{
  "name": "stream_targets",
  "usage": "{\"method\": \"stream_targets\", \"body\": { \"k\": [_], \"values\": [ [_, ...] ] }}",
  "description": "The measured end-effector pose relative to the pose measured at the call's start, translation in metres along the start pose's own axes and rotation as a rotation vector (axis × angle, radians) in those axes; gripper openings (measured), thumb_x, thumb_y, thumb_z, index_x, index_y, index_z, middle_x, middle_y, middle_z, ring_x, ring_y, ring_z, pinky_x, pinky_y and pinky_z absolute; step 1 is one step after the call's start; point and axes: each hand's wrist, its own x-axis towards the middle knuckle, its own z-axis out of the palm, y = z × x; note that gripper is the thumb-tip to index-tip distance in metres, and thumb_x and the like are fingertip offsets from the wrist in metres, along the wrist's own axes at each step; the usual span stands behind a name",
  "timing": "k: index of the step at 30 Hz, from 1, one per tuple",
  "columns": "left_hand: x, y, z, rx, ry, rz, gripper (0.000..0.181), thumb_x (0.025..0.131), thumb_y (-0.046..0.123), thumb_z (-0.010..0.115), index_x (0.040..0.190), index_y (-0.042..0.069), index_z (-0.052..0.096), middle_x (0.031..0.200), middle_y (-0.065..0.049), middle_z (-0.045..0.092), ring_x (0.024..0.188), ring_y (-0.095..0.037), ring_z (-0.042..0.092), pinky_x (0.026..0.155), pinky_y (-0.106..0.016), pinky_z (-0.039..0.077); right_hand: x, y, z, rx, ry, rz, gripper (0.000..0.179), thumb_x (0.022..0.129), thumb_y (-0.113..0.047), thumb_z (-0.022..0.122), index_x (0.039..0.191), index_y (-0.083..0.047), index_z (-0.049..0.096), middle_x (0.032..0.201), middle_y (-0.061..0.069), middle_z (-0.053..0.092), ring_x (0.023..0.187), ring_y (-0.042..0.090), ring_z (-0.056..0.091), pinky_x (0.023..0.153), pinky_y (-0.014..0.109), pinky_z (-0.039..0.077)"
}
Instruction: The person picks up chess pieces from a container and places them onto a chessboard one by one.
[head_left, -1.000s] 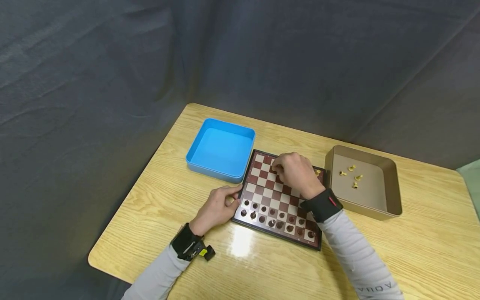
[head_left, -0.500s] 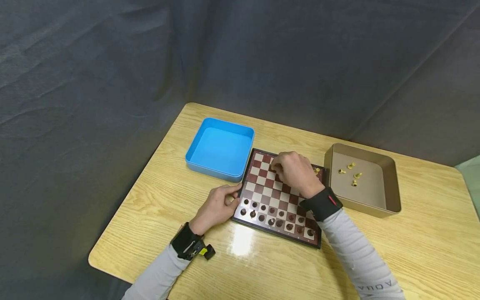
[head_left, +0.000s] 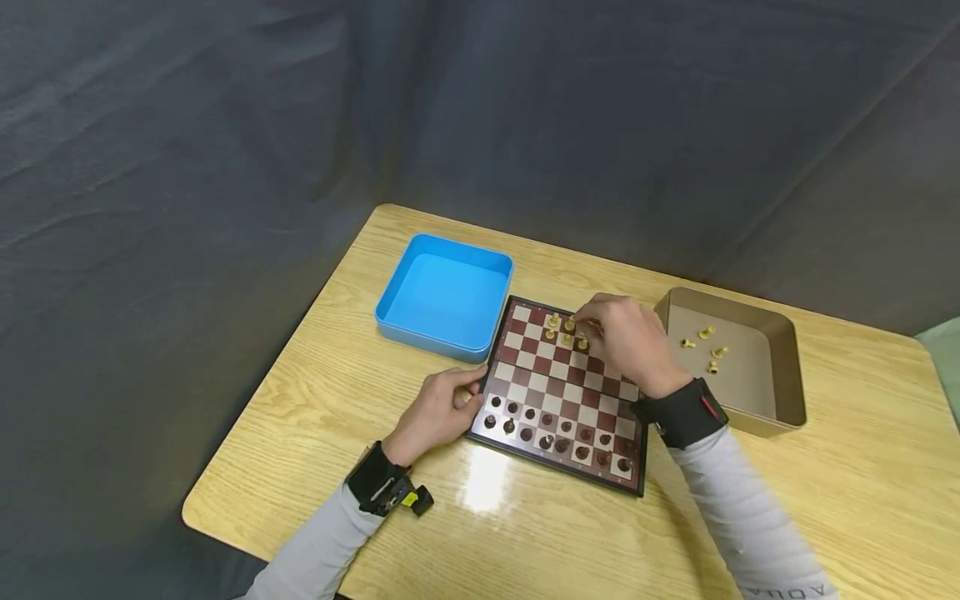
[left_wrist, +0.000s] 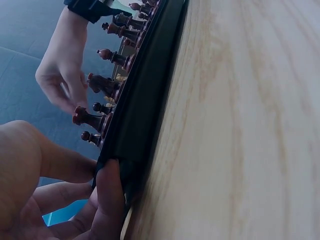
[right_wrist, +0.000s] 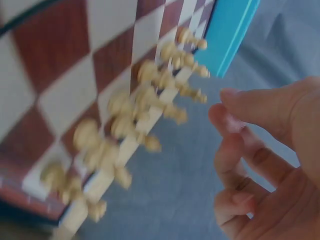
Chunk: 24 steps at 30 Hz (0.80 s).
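Note:
My left hand (head_left: 438, 412) grips the left edge of a folding chessboard (head_left: 534, 379); in the left wrist view its thumb and fingers pinch the board's dark rim. Two rows of dark chess pieces (head_left: 546, 442) stand along the near side. Across the far side, light chess pieces (head_left: 567, 339) stand upright, partly hidden in the head view by my right hand (head_left: 630, 342). The right wrist view shows that hand just off the light pieces, fingers loosely bent, thumb near the index finger, with nothing between them.
A blue tray (head_left: 450, 300) with nothing in it sits beyond the board's left side. To the right, a tan tray (head_left: 786, 333) holds several loose light pieces (head_left: 719, 352). A dark curtain (head_left: 562, 150) hangs behind the wooden table (head_left: 300, 417).
My right hand has lifted away from the far row and shifted right, uncovering light pieces it had been covering. The left hand keeps its grip on the board's edge.

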Motion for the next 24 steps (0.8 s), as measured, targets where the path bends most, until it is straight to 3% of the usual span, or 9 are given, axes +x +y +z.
{"method": "stream_targets", "body": {
  "k": [7,11,18,24],
  "values": [
    [0.003,0.000,0.000,-0.003,-0.004,-0.001,0.050,0.091,0.008,0.070,0.141,0.002,0.063,0.098,-0.001,0.069,0.059,-0.006,0.056,0.050,-0.024,0.050,-0.016,0.026,-0.024,-0.014,0.047,0.023,0.014,0.090,-0.001,0.070,0.099,-0.001,0.080,0.094,0.013,0.074,0.061,0.018,0.058,0.055,0.036,0.047],
    [0.003,0.001,-0.001,-0.001,-0.007,-0.010,0.050,0.091,0.009,0.070,0.141,0.003,0.063,0.099,-0.001,0.069,0.059,-0.007,0.056,0.050,-0.024,0.050,-0.028,0.041,-0.036,-0.028,0.066,0.065,0.013,0.088,0.000,0.072,0.097,-0.002,0.081,0.089,0.011,0.073,0.063,0.018,0.058,0.055,0.036,0.046],
    [0.002,0.001,-0.002,-0.008,-0.026,-0.014,0.051,0.091,0.009,0.071,0.141,0.001,0.063,0.100,-0.003,0.070,0.060,-0.007,0.056,0.052,-0.024,0.051,-0.044,0.063,-0.050,-0.036,0.046,0.129,0.012,0.088,-0.002,0.072,0.096,-0.007,0.080,0.089,0.007,0.074,0.070,0.021,0.066,0.053,0.039,0.050],
    [0.003,0.001,-0.001,-0.002,-0.020,0.003,0.050,0.091,0.009,0.072,0.140,0.002,0.063,0.099,-0.003,0.071,0.060,-0.006,0.057,0.053,-0.023,0.052,-0.060,0.088,-0.056,-0.038,0.006,0.217,0.015,0.091,-0.006,0.070,0.102,-0.002,0.080,0.087,0.014,0.075,0.064,0.020,0.062,0.049,0.033,0.041]
  ]
}}
